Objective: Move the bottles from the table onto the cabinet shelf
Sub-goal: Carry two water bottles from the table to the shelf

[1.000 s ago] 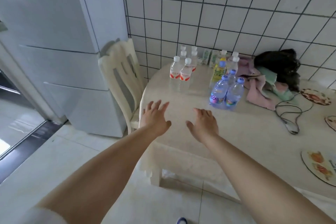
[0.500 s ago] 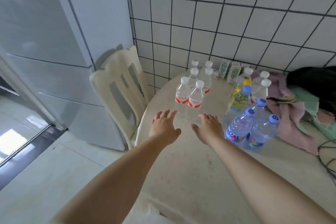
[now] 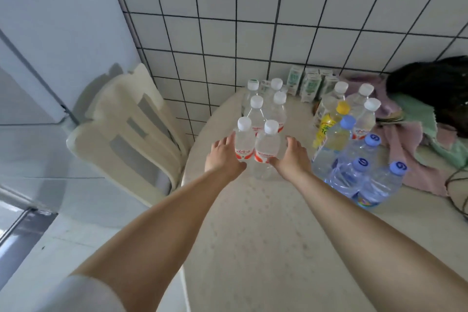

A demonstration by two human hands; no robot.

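The blue caps point(image 3: 373, 140) of the three big bottles at the right each bear a white mark that reads like a "6" or a "9"; the yellow-capped bottle point(image 3: 326, 127) carries a yellow label with what looks like "10"; the red-and-white labels on the two front small bottles point(image 3: 267, 145) hold red script too blurred to read; the green print on the cartons point(image 3: 309, 84) by the wall is illegible.

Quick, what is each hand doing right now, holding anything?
Left hand: open, fingers against the left front bottle, not gripping it.
Right hand: open, beside the right front bottle, holding nothing.
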